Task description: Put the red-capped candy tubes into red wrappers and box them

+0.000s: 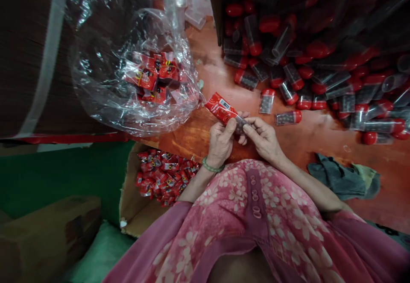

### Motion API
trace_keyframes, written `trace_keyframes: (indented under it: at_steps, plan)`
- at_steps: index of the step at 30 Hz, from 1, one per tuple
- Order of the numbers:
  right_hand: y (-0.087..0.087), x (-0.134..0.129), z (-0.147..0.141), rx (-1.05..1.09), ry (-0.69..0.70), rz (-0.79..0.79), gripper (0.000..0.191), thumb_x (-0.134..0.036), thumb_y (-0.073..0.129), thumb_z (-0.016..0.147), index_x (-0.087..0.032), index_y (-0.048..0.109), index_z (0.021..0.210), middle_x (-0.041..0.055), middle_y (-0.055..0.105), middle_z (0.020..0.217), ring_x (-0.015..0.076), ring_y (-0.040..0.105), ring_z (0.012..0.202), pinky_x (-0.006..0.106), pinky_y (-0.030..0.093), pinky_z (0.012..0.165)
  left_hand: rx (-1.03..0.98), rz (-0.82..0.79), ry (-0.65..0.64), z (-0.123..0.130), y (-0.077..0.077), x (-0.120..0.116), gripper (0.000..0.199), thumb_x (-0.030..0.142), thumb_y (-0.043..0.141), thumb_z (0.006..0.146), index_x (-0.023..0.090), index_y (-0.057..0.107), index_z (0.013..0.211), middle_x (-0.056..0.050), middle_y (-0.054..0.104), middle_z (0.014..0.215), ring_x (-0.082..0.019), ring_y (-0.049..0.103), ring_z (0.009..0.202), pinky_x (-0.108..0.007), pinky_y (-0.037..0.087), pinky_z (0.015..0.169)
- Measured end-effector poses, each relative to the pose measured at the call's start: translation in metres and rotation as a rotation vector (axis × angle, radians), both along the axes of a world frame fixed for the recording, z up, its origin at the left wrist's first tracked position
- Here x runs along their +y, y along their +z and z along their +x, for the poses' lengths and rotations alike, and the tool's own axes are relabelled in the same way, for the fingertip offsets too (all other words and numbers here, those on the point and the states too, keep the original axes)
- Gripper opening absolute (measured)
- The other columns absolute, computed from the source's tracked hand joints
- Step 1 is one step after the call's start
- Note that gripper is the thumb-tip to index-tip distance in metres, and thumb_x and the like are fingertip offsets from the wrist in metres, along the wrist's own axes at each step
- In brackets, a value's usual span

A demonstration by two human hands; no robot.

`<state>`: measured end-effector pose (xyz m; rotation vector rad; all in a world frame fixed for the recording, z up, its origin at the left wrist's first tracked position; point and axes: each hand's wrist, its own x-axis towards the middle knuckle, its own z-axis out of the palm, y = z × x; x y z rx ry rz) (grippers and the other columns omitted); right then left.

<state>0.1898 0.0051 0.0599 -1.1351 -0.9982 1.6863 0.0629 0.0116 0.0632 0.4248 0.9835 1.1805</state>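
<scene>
Both hands meet over the orange-red table in front of my body. My left hand (221,142), with a green bead bracelet at the wrist, is closed around a red printed packet (221,107), thumb on top. The packet lies slanted, its barcode end pointing up and left. Its lower end looks clear, with small dark balls showing. My right hand (262,140) pinches that lower end between thumb and fingers. Whether the balls sit in a tube inside the packet, I cannot tell. Nearest to the right hand lies a clear tube of dark balls with a red cap (288,117).
Many red-capped tubes (291,78) are heaped at the right. A clear plastic bag (105,103) at the left holds several red packets (168,67). Below the table edge, a cardboard box (131,206) contains many red packets. A dark cloth (339,178) lies at right.
</scene>
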Motion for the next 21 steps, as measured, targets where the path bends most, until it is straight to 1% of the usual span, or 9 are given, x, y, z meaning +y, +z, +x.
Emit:
trace_keyframes:
  at_steps: [2,4,7,9,11,13,17,19,21]
  plan:
    - [0.0,0.001,-0.003,-0.043,-0.016,0.026,0.047,-0.064,0.069,0.086,-0.02,0.061,0.103,-0.0037,0.067,0.065,0.0112,0.064,0.058,0.025,0.055,0.06,0.01,0.014,0.061,-0.001,0.001,0.001,0.055,0.064,0.086,0.065,0.019,0.075,0.095,-0.011,0.079,0.109,-0.028,0.075,0.106,-0.034,0.063,0.082]
    - [-0.001,0.0,-0.005,-0.094,-0.021,0.06,0.047,-0.064,0.067,0.087,-0.02,0.062,0.104,-0.0035,0.067,0.067,0.0111,0.065,0.06,0.025,0.056,0.062,0.025,0.035,0.127,-0.004,0.001,0.003,0.057,0.066,0.085,0.064,0.019,0.074,0.094,-0.01,0.079,0.108,-0.029,0.071,0.117,-0.034,0.062,0.088]
    - [-0.003,-0.003,-0.006,-0.165,-0.038,0.15,0.039,-0.057,0.064,0.092,-0.02,0.062,0.106,-0.002,0.068,0.075,0.0108,0.067,0.063,0.025,0.056,0.064,0.047,0.03,0.162,-0.006,0.0,0.006,0.053,0.061,0.09,0.06,0.018,0.074,0.086,-0.009,0.08,0.098,-0.028,0.072,0.116,-0.036,0.059,0.098]
    - [-0.005,-0.006,-0.005,-0.209,-0.065,0.238,0.031,-0.049,0.064,0.095,-0.02,0.062,0.106,-0.0008,0.069,0.082,0.0105,0.068,0.065,0.025,0.057,0.065,0.047,0.016,0.15,-0.006,0.0,0.007,0.051,0.057,0.093,0.058,0.017,0.074,0.083,-0.007,0.08,0.092,-0.027,0.074,0.111,-0.038,0.058,0.101]
    - [-0.004,-0.008,-0.003,-0.24,-0.083,0.296,0.025,-0.044,0.063,0.096,-0.02,0.063,0.105,-0.0006,0.069,0.083,0.0105,0.069,0.065,0.025,0.057,0.064,0.037,0.008,0.126,-0.006,0.001,0.006,0.051,0.056,0.093,0.057,0.016,0.075,0.083,-0.007,0.08,0.09,-0.027,0.075,0.107,-0.04,0.058,0.101]
    - [-0.001,-0.008,0.0,-0.223,-0.059,0.277,0.026,-0.044,0.063,0.096,-0.02,0.063,0.105,-0.0016,0.068,0.077,0.011,0.069,0.063,0.025,0.057,0.064,0.025,0.006,0.103,-0.006,0.003,0.005,0.052,0.057,0.093,0.057,0.016,0.075,0.084,-0.008,0.08,0.09,-0.027,0.076,0.105,-0.041,0.058,0.102]
    - [0.003,-0.009,0.003,-0.113,0.023,0.144,0.036,-0.054,0.062,0.094,-0.019,0.062,0.104,-0.0028,0.067,0.066,0.0116,0.066,0.057,0.025,0.057,0.06,-0.01,0.011,0.079,-0.005,0.008,0.001,0.047,0.053,0.093,0.061,0.017,0.076,0.087,-0.009,0.081,0.092,-0.028,0.075,0.108,-0.042,0.058,0.102]
    - [0.002,-0.011,0.003,-0.144,-0.003,0.163,0.034,-0.053,0.062,0.095,-0.02,0.062,0.103,-0.0028,0.067,0.067,0.0116,0.066,0.058,0.025,0.058,0.06,-0.019,0.02,0.067,-0.004,0.01,-0.001,0.045,0.05,0.093,0.062,0.017,0.077,0.088,-0.009,0.081,0.094,-0.029,0.074,0.111,-0.043,0.058,0.102]
    - [0.0,-0.014,0.003,-0.241,-0.055,0.254,0.025,-0.045,0.06,0.097,-0.021,0.062,0.104,-0.002,0.069,0.074,0.0115,0.068,0.06,0.025,0.058,0.061,-0.023,0.036,0.059,-0.003,0.012,-0.002,0.044,0.05,0.093,0.062,0.018,0.077,0.088,-0.009,0.081,0.095,-0.029,0.074,0.112,-0.043,0.058,0.102]
